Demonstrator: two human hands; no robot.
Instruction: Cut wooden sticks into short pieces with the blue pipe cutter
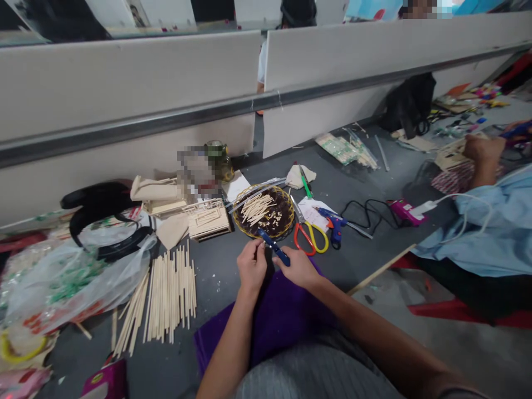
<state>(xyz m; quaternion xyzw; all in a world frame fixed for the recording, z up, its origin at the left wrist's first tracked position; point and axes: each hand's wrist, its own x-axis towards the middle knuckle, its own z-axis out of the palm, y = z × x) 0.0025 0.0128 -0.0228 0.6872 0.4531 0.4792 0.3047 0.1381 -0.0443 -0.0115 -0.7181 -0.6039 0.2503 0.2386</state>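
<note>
Our right hand [299, 267] curls its fingers closed round a blue tool [275, 247], apparently cutters; our left hand [252, 266] pinches its fingertips together beside the tip, gripping something we can't make out. We'd do well to keep those fingertips clear of the tip and work over the basket [292, 216] of short sticks [257, 208] just beyond. Right of the fingers lie scissors [310, 238]; left, long sticks [168, 293] on the grey table [216, 277]. Beyond stands a white partition [124, 83]; far right, a co-worker's blue shirt [474, 221].

A blue hand tool [271, 243] slants, held in right-hand fingers [294, 256].
</note>
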